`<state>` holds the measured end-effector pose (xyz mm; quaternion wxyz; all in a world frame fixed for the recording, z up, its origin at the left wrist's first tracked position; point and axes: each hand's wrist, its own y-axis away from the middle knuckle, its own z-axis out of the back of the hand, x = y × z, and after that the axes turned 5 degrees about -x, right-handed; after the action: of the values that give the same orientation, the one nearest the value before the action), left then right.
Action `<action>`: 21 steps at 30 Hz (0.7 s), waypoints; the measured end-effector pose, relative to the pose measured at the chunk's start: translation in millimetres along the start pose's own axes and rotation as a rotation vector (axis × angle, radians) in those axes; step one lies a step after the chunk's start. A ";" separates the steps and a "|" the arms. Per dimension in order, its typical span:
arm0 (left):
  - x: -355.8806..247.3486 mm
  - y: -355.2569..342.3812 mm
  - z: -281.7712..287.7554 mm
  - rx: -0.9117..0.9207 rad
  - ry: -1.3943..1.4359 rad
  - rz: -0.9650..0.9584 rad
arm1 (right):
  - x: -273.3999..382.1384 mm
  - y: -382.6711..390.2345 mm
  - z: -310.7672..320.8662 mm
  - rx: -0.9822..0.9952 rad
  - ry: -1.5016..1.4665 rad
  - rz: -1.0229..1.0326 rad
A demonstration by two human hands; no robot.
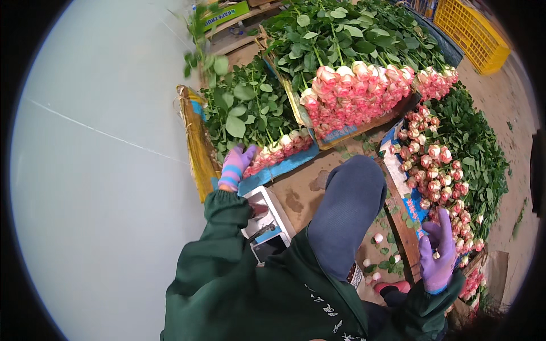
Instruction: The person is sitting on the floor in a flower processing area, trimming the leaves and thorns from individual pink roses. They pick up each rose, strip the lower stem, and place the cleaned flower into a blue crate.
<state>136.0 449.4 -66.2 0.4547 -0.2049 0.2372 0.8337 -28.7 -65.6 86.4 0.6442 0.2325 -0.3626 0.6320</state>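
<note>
My left hand (pixel 238 166), in a purple glove with blue and pink stripes, is at the left end of a row of pink-and-white roses (pixel 278 152) in a cardboard box (pixel 196 142). Its fingers appear closed on a long leafy rose stem (pixel 235 126); the stem's blurred leaves rise past the box's far edge, and the grip itself is partly hidden. On the right, my right hand (pixel 438 253), gloved in purple, is raised with fingers apart and holds nothing. Beside and beneath it lie loose roses (pixel 435 176), heads toward me, their leafy stems pointing away to the right.
A larger box holds a thick stack of roses (pixel 358 96) at the back. A yellow plastic crate (pixel 472 35) stands far right. Near my left forearm sits a white foam box (pixel 273 207) with a dark tool (pixel 261 232). Fallen rose heads (pixel 378 237) and leaves litter the floor by my foot.
</note>
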 end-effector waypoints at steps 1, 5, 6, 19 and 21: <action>16.1 -13.9 -15.9 0.017 -0.060 0.047 | -6.4 6.0 0.4 0.009 0.008 -0.023; 53.7 -49.5 -68.9 0.092 -0.297 0.146 | -23.9 26.5 2.8 0.021 0.054 -0.121; 63.9 -54.2 -71.5 0.099 -0.357 0.159 | -26.4 31.0 4.4 0.023 0.045 -0.154; -111.6 10.5 0.8 -0.239 -0.530 -0.185 | -163.4 70.0 39.8 -0.046 -0.016 -0.486; -131.5 13.7 -6.3 -0.617 -0.319 -0.825 | -207.7 62.4 43.0 -0.149 0.006 -0.457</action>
<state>191.2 352.3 4.9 0.6935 -0.2757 -0.1908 0.6377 -84.6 -226.4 -54.5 0.7870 0.2585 -0.3443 0.4418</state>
